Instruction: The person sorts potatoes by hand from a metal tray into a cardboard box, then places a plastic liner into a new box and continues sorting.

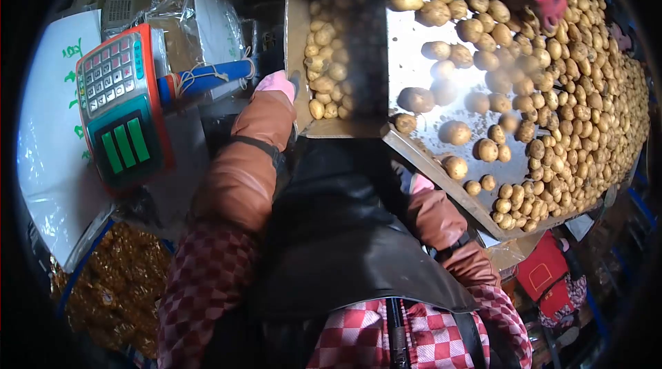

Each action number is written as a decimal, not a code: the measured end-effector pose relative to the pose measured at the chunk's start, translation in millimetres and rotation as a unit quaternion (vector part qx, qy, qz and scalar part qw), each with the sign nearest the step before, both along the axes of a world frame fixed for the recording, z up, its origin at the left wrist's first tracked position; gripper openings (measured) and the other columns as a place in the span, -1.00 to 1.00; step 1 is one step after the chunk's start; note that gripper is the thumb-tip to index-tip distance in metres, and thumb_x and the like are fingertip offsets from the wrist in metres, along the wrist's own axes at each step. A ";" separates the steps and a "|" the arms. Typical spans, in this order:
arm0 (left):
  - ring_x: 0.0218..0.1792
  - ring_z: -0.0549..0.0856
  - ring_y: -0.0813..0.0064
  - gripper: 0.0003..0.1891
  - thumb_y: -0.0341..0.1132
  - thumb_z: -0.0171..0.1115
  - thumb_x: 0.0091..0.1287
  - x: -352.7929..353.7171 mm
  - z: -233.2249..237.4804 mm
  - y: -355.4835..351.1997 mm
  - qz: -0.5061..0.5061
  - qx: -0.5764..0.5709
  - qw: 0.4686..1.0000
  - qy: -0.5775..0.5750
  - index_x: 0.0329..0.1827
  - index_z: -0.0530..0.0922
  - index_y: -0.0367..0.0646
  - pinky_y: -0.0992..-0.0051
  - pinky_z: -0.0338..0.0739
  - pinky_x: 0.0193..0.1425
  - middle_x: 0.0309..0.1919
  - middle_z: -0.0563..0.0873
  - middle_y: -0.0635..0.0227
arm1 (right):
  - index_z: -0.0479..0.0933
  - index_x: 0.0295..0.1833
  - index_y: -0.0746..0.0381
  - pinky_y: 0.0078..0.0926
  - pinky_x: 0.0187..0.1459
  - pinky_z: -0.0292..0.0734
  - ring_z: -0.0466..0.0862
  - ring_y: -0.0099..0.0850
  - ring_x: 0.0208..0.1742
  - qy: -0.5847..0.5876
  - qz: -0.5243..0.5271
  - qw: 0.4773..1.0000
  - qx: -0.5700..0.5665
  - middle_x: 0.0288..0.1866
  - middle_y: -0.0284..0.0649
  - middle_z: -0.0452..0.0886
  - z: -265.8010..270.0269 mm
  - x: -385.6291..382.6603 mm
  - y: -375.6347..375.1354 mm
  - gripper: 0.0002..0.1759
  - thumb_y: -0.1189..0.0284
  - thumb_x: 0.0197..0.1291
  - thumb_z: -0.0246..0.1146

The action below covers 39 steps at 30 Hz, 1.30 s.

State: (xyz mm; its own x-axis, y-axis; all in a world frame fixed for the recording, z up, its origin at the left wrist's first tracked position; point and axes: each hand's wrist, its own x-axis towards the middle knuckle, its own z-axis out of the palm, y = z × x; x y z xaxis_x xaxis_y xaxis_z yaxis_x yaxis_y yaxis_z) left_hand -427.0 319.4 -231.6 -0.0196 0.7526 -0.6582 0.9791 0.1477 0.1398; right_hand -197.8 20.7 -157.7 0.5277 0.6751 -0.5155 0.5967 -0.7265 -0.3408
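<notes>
A cardboard box (295, 31) holding several potatoes (324, 65) stands in front of me, its right part in shadow. My left hand (278, 85), in a pink glove with dark fingertips, grips the box's left wall near the front corner; part of its fingers is hidden. Lower right, my right hand (419, 183), also in a pink glove, is close under the front rim of the metal sorting table (431, 121). Its fingers are out of sight behind the sleeve and rim. Loose potatoes (455, 133), some blurred, lie on the table near the box.
Beyond them a large heap of potatoes (586, 121) covers the table's right side. Another person's gloved hand (552, 9) reaches into it. A scale display (124, 110) on a blue post (207, 78) stands left, beside plastic-wrapped cartons (52, 134). A red bag-like item (541, 265) is lower right.
</notes>
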 end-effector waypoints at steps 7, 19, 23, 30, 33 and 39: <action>0.16 0.64 0.03 -0.66 -0.18 0.11 0.37 -49.6 -2.0 20.3 -0.044 -0.014 0.999 0.005 0.14 0.63 -0.02 0.17 0.52 0.25 0.08 0.69 0.05 | 0.58 0.12 0.27 -0.16 0.09 0.52 0.66 -0.13 0.03 -0.102 0.020 0.995 -0.002 -0.03 -0.02 0.69 -25.2 -31.1 23.6 -0.56 0.21 0.25 0.34; 0.19 0.61 0.00 -0.39 -0.55 0.05 0.29 42.8 22.4 -3.2 -0.223 0.040 0.974 0.003 0.45 0.29 0.00 0.14 0.53 0.26 0.42 0.30 0.00 | 0.62 0.08 0.23 -0.13 0.08 0.53 0.66 -0.08 0.01 -0.105 0.018 0.994 0.026 -0.08 0.01 0.69 -28.4 -29.9 16.3 -0.64 0.30 0.23 0.34; 0.14 0.63 -0.06 -0.43 -0.45 0.12 0.30 40.0 -41.5 19.8 -0.226 -0.038 0.973 0.039 0.42 0.32 0.03 0.12 0.56 0.19 0.28 0.41 -0.08 | 0.63 0.07 0.22 -0.12 0.08 0.53 0.66 -0.06 0.00 -0.076 0.042 0.993 0.076 -0.10 0.02 0.70 -26.4 -29.6 31.5 -0.66 0.33 0.22 0.34; 0.10 0.63 -0.01 -0.40 -0.09 0.59 0.00 20.1 106.5 -69.9 0.002 -0.034 0.981 -0.191 0.14 0.58 0.04 0.17 0.55 0.16 0.04 0.61 0.03 | 0.45 0.33 0.26 -0.29 0.06 0.58 0.68 -0.05 -0.02 0.349 0.024 0.926 0.143 0.02 0.04 0.66 26.2 -48.6 96.3 -0.41 0.28 0.24 0.39; 0.05 0.66 0.05 -0.41 -0.39 0.57 -0.08 -8.8 116.7 -104.3 -0.063 0.028 0.954 -0.290 0.11 0.59 -0.02 0.25 0.60 0.10 -0.01 0.61 0.14 | 0.40 0.37 0.23 -0.29 0.07 0.58 0.72 -0.13 -0.01 0.416 0.047 0.901 0.110 0.04 0.05 0.67 33.1 -59.0 124.2 -0.36 0.18 0.27 0.36; 0.06 0.65 0.03 -0.45 -0.49 0.46 -0.04 -23.3 156.2 -81.0 -0.021 0.104 0.914 -0.393 0.11 0.58 -0.11 0.29 0.60 0.13 0.05 0.60 0.12 | 0.53 0.08 0.20 -0.33 -0.10 0.61 0.75 -0.21 -0.15 0.357 0.130 0.905 0.191 -0.19 -0.07 0.71 68.9 -83.9 184.0 -0.47 -0.01 0.26 0.32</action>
